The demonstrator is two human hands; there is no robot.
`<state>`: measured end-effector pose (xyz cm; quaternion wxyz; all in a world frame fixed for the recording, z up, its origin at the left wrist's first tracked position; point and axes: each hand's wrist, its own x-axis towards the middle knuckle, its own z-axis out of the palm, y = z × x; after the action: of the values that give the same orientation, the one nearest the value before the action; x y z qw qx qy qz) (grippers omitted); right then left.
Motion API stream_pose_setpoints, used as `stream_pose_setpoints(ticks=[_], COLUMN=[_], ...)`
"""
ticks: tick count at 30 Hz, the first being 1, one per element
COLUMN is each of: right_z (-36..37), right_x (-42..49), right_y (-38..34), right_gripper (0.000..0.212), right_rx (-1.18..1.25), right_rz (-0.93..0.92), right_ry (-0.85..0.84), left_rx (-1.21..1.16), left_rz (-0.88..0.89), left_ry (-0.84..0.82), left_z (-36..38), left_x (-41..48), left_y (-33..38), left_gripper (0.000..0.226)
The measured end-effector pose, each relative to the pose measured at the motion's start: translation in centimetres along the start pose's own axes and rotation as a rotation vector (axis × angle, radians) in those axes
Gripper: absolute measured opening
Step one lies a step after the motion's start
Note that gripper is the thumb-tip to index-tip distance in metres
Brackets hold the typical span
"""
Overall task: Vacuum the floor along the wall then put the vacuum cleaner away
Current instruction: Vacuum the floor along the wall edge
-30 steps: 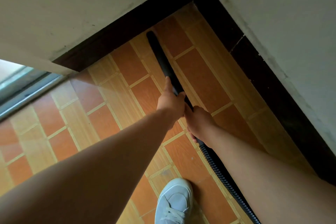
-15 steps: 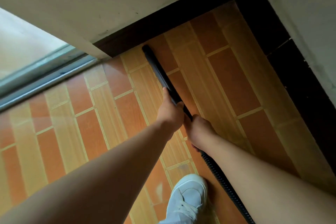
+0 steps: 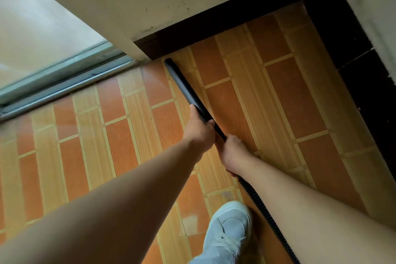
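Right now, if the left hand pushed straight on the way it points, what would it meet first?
Likely the dark skirting, just past the tip of the black tube the left hand grips; depth unclear.

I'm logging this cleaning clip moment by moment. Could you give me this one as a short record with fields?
tool: black vacuum tube, ribbed hose running back under the right arm
left grip: curled round the tube, nearer the tip
right grip: curled round the tube's rear end, where the hose starts
tube tip: down at the tiled floor, close to the dark skirting, near the door track
foot: white shoe on the floor
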<state>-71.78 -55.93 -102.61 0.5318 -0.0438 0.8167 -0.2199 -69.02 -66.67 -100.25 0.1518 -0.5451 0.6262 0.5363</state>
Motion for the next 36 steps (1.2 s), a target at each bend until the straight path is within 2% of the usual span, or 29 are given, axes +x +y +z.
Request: stream_pose_setpoints(ticks=[5,12,17,26,30,36], right_z=[-1.8,-0.6,-3.6,-9.9,-12.4,-14.8], right_x=[0.5,-1.0,-0.8,-1.4,-1.6,-1.8], right_y=[0.3,1.8,2.4,6.2,8.0,9.3], right_gripper=[0.057,0.057,0.059,0.068,0.071,0.066], right_rx=[0.006,0.011,-0.009,0.325,0.452,0.620], right_rz=[0.011,0.015,0.000,0.073,0.138,0.194], right_ry=[0.071,0.015,0.088,0.155,0.187,0.211], left_rx=[0.056,0.039,0.070,0.132,0.229,0.248], left_rz=[0.011,-0.019,0.007,0.099,0.154,0.167], left_ry=[-0.035,-0.058,-0.073,-0.232,-0.282,-0.335], left_z=[1.2,1.7,3.5,10.7,14.2,17.5], left_x=[0.8,-1.2,-0.5,-1.3,-1.9,-1.8], left_y=[2.4,0.5,2.9,8.4,10.6,12.7], left_gripper=[0.054,0.079,0.080,0.083,0.081,0.083])
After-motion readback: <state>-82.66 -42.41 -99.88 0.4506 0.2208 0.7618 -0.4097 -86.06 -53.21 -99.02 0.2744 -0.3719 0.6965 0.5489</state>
